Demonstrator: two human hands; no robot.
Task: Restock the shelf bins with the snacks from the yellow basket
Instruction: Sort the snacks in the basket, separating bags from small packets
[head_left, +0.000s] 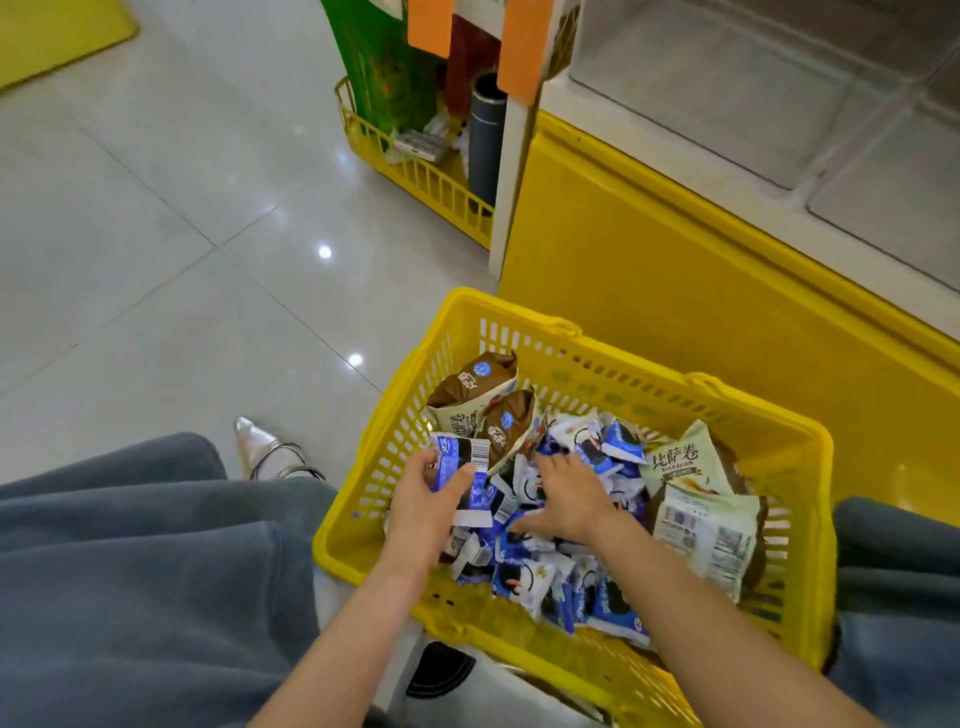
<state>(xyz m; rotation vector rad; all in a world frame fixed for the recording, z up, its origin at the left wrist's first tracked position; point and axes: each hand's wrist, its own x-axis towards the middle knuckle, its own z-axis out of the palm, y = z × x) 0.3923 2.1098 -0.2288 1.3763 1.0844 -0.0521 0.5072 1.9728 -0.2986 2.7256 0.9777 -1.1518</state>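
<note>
Pinching a few blue snack packets (464, 464), the left grip (423, 501) sits beside the right grip (571, 499), spread flat on the packets inside the yellow basket (639, 382), lower centre; shelf bins (727, 88) upper right.

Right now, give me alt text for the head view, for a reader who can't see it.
Two hands reach into a yellow basket of blue-and-white snack packets: the left hand grips a few, the right hand lies spread on the pile. Bigger brown-and-cream bags sit at the basket's edges; clear shelf bins stand at upper right.
</note>
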